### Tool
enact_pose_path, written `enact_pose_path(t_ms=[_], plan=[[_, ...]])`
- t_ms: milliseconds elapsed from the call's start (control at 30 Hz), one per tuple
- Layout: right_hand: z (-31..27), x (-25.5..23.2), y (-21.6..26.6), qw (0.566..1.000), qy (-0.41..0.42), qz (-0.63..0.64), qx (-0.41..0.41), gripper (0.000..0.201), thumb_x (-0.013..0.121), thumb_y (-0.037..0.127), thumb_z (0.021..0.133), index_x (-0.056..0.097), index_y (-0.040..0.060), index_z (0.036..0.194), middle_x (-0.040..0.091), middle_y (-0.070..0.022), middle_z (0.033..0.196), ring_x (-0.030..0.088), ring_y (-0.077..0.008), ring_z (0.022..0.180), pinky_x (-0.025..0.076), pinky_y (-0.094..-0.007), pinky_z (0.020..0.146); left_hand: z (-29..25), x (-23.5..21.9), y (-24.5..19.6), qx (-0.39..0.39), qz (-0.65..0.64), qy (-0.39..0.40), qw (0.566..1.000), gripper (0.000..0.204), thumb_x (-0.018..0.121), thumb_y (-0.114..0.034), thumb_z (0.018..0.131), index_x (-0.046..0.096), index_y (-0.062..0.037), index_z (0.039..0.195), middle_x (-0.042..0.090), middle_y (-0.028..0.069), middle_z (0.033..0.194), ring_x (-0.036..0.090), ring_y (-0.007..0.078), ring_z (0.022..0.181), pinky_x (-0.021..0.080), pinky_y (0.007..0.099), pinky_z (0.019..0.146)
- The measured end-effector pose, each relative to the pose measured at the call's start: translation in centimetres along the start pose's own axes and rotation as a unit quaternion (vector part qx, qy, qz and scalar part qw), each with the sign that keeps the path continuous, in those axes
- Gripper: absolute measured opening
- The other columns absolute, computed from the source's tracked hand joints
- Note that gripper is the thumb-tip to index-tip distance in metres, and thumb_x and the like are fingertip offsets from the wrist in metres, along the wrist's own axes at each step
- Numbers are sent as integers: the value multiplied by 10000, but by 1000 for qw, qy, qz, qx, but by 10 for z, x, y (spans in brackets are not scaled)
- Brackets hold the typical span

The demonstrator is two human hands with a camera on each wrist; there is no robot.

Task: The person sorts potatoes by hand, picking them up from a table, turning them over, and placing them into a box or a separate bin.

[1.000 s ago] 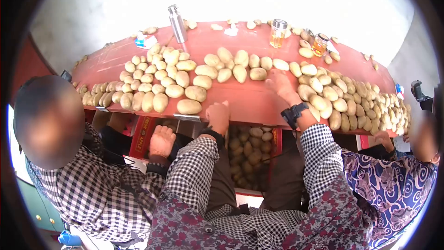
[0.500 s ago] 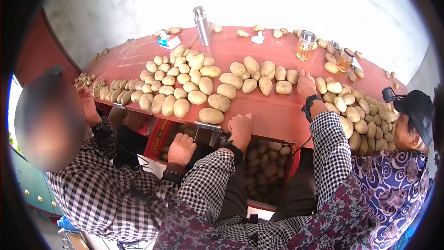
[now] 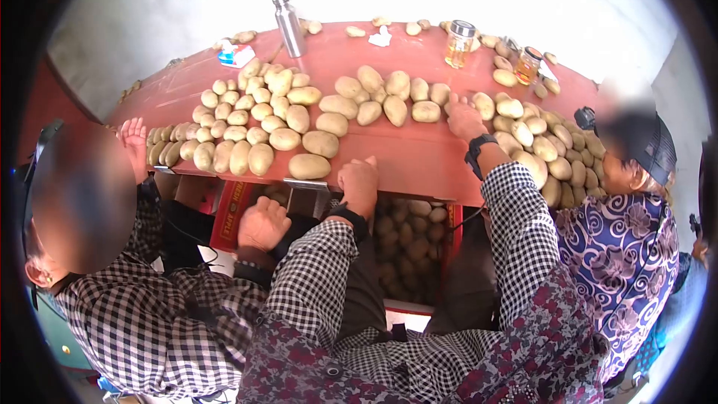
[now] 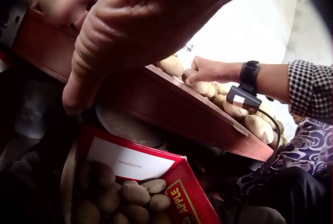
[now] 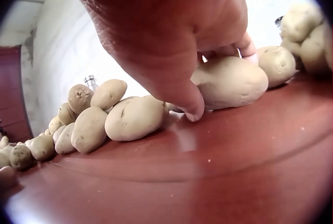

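Observation:
My right hand (image 3: 465, 121) reaches across the red table (image 3: 407, 157). In the right wrist view its thumb is on the near side of a pale oval potato (image 5: 234, 83) and its fingers curl over the far side, gripping it. Other potatoes lie to either side, such as a large one (image 5: 136, 119) left of the thumb. My left hand (image 3: 359, 187) rests loosely curled at the table's front edge, holding nothing. Close to its left lies a big potato (image 3: 309, 166). The left wrist view shows that hand's thumb (image 4: 80, 94) hanging down by the table edge.
Potato groups cover the table left (image 3: 258, 116) and right (image 3: 550, 146). A steel bottle (image 3: 289, 26), glass jars (image 3: 460, 45) and a tissue box (image 3: 236, 55) stand behind. Below is a red box (image 4: 195, 198) of potatoes. People sit on both sides, one hand (image 3: 263, 224) near my left arm.
The head view swung right, then back. My right hand stays at the gap between the middle row and the right pile. The right neighbour leans in; the left neighbour's far hand is now raised.

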State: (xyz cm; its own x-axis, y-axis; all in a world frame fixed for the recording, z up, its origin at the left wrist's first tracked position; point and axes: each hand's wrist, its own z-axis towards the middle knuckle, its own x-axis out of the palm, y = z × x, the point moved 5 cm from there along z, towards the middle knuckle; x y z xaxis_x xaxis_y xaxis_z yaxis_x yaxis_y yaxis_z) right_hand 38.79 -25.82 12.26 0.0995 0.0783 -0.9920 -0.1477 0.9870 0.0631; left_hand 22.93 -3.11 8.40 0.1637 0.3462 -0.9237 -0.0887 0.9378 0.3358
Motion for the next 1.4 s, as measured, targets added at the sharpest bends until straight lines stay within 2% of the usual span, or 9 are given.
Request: enact_pose_path(t_ms=[367,500,633,700,833,933,1167,1267,1400], plan=[[-104,-16,27,978,15,204,40,365,523,228,904,482,55,1222,554,-187,1175,556,-363,1068,466,-539,860,7,13,5,-9,-79,38,996,232,423,-209,954,633,-115,929,679,124,816,698,291,739,548,388,573],[-178,-28,50,739,71,668,61,319,479,276,960,502,20,1150,608,-94,917,630,-158,682,505,-272,464,10,18,6,-60,-140,41,987,396,352,-297,987,657,-80,858,690,160,832,695,310,768,552,407,621],[-270,8,95,494,330,801,80,392,397,349,996,513,1,1133,624,-97,894,634,-174,691,489,-261,478,14,31,4,-20,-97,43,994,272,397,-231,976,622,-84,932,686,148,843,694,304,767,558,401,619],[-296,62,100,453,402,789,104,431,369,337,1014,471,-34,1208,613,-129,1013,655,-225,808,537,-291,590,14,31,4,-5,-84,40,996,212,419,-195,966,603,-89,964,683,139,845,694,301,766,559,397,615],[-316,108,88,457,271,791,305,472,393,297,1017,405,-95,1279,558,-181,1187,594,-385,1107,565,-389,824,15,35,4,1,-95,40,995,162,442,-162,953,585,-94,981,679,129,839,693,296,767,558,392,606],[-316,103,79,472,274,791,278,479,413,305,1011,421,-87,1286,579,-175,1156,621,-320,1052,567,-359,791,15,37,4,1,-94,35,995,156,444,-162,950,583,-93,967,678,129,834,692,294,766,556,392,602],[-259,5,84,690,207,693,35,294,506,210,964,558,0,1162,634,-64,965,631,-114,776,519,-243,601,3,9,3,27,-66,19,997,134,456,-161,942,576,-103,937,676,131,816,691,293,749,551,381,591],[-215,-36,74,704,138,697,7,296,508,198,977,548,7,1199,612,-33,950,603,-89,816,522,-243,662,4,9,3,16,-63,15,998,182,449,-196,950,606,-105,929,680,129,820,693,290,744,549,380,593],[-133,-50,40,817,44,574,24,346,578,224,924,565,0,1189,652,-79,880,623,-135,716,525,-281,622,12,18,6,-25,-112,32,993,300,407,-262,974,652,-100,911,687,127,827,695,290,739,548,392,596]])
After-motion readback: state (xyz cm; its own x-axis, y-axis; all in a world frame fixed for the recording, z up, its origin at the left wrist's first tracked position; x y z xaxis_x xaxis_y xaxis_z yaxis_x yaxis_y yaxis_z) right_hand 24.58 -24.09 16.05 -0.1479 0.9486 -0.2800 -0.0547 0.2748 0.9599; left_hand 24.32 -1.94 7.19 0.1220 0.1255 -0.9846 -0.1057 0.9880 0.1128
